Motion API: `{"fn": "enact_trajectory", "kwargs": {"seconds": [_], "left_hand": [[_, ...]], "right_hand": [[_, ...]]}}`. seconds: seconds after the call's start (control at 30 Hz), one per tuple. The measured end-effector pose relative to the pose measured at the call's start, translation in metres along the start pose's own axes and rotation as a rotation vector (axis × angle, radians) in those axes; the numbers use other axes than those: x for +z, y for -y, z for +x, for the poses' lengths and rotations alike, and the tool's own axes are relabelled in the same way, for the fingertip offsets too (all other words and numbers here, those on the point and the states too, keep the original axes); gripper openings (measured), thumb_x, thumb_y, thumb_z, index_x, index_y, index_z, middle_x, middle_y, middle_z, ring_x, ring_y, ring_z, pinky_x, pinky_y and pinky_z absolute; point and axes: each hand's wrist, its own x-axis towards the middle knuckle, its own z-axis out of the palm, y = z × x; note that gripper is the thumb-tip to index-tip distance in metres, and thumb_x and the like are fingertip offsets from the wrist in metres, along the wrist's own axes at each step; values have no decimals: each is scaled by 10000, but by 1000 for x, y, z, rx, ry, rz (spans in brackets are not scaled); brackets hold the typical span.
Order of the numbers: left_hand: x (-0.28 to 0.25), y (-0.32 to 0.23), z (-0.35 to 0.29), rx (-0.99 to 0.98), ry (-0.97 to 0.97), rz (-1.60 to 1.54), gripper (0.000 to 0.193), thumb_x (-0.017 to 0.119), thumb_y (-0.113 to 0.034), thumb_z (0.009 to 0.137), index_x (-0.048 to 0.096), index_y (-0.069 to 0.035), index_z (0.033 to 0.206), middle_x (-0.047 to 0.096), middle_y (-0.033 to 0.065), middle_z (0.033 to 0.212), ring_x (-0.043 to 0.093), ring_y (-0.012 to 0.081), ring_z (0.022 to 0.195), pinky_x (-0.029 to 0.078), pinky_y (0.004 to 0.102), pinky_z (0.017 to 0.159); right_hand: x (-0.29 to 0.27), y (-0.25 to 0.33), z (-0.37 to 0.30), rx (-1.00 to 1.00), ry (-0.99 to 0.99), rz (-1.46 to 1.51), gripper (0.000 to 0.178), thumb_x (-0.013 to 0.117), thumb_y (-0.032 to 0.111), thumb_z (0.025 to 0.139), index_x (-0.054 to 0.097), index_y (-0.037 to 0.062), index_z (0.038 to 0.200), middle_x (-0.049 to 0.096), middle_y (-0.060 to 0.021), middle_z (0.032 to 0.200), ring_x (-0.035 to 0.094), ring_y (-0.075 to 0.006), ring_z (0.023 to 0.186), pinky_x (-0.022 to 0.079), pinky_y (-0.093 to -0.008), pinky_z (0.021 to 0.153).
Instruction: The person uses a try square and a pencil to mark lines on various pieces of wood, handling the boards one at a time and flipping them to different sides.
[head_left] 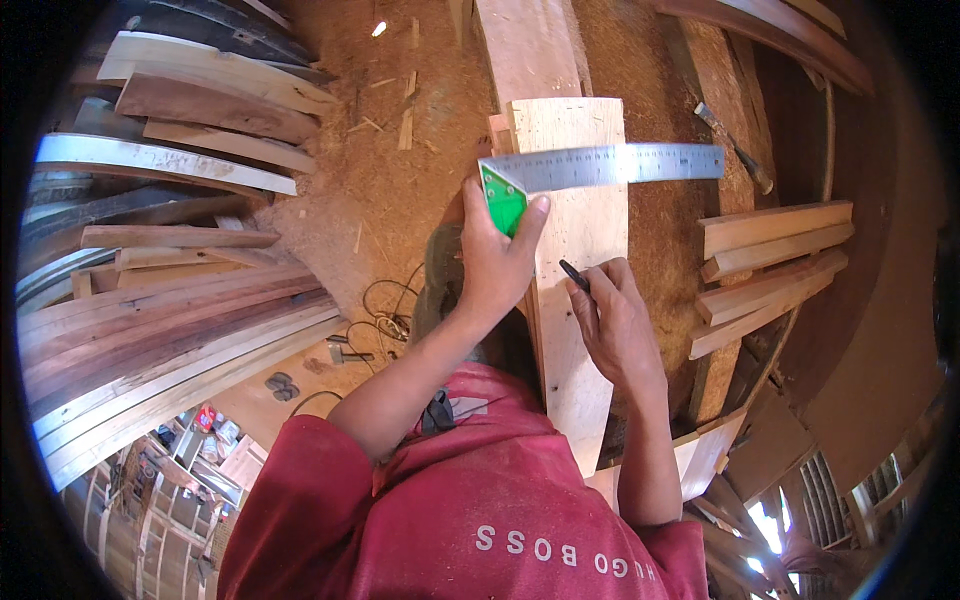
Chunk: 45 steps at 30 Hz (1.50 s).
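In my left hand (497,262) is the green handle of a try square (610,165), its thumb on top and fingers beneath. The square's silver blade lies across a pale wooden board (577,330) near the far end and sticks out past the right edge. My right hand (622,322) rests over the board's right side, nearer to me. Its fingers pinch a dark pen (575,277) whose tip points up and left, apart from the blade.
Stacked planks (180,330) fill the left side. On the right lie several short wooden pieces (775,240) and a chisel-like tool (735,147) on a beam. A cable (390,318) coils on the sawdust-covered floor (375,200) beside a hammer (350,354).
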Motion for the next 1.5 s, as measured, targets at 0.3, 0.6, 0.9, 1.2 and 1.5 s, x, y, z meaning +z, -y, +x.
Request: {"fn": "enact_trajectory", "kwargs": {"seconds": [0.3, 0.6, 0.9, 1.2, 1.5], "left_hand": [[1, 0, 0, -35, 20, 18, 430, 722, -175, 962, 449, 22, 1229, 681, 168, 1058, 668, 226, 967, 534, 394, 849], [1, 3, 1, -30, 11, 25, 433, 697, -168, 970, 441, 32, 1256, 682, 201, 1081, 682, 259, 1005, 532, 414, 862], [-1, 13, 2, 70, -15, 122, 412, 706, -170, 972, 468, 13, 1256, 648, 141, 1096, 625, 192, 1002, 511, 363, 879], [0, 1, 1, 35, 1, 36, 396, 700, -150, 983, 467, -3, 1267, 632, 115, 1072, 614, 185, 966, 517, 355, 850], [0, 2, 1, -66, 29, -17, 406, 699, -129, 979, 465, 11, 1279, 650, 122, 1088, 628, 180, 983, 525, 348, 862]], "right_hand": [[-2, 0, 1, 11, 4, 23, 205, 629, 190, 1008, 609, -12, 1033, 559, -211, 1072, 596, -436, 964, 481, -517, 834], [-10, -8, 10, -184, -195, 147, 198, 610, 174, 1031, 595, -23, 1028, 568, -166, 970, 604, -355, 845, 499, -415, 769], [-42, 19, 60, -116, -552, 419, 310, 572, 269, 1081, 672, -6, 979, 670, -68, 841, 590, -122, 810, 481, -286, 718], [-28, 42, 117, -265, -507, 454, 297, 653, 276, 1042, 707, -14, 1020, 644, -32, 743, 556, -96, 689, 468, -280, 632], [-35, 29, 117, -266, -511, 306, 260, 657, 260, 1038, 712, 6, 1031, 663, -70, 737, 573, -117, 677, 479, -308, 618]]}}
